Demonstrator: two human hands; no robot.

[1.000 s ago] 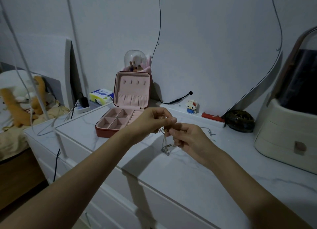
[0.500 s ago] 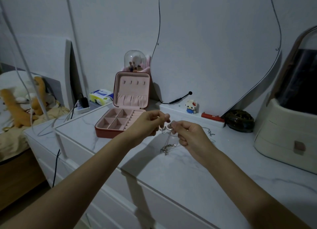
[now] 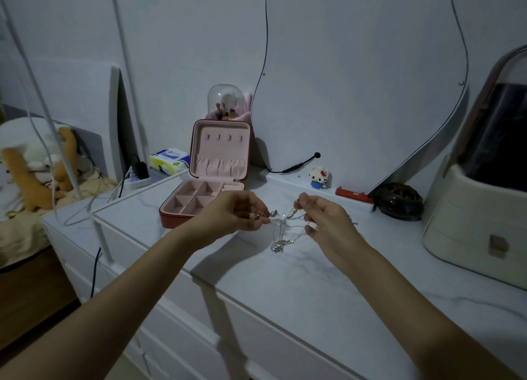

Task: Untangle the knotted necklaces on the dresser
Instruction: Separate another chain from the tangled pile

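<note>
While your two hands hover over the dresser (image 3: 285, 288), the knotted necklaces (image 3: 281, 225) hang stretched between them: thin silvery chains crossing in a loose web, with a small tangled clump dangling down to just above the marble-look top. Your left hand (image 3: 236, 213) pinches one end of the chains between curled fingertips, a small gold-coloured piece showing at that pinch; your right hand (image 3: 322, 220) pinches the other strands with thumb and fingers curled, held apart from the left. Behind the necklaces, toward the wall, a red jewellery box (image 3: 205, 185) stands open on the dresser, its pink lining and small compartments showing. Farther behind them sits a glass dome (image 3: 225, 100), and a curvy mirror (image 3: 356, 80) leans at the wall. Right of the necklaces lie a little block figure (image 3: 318, 177), a red bar (image 3: 353, 195), a dark round dish (image 3: 399, 201) and a cream organiser (image 3: 479, 223). Left of them, off the dresser, a plush toy (image 3: 37, 163) rests on bedding.
</note>
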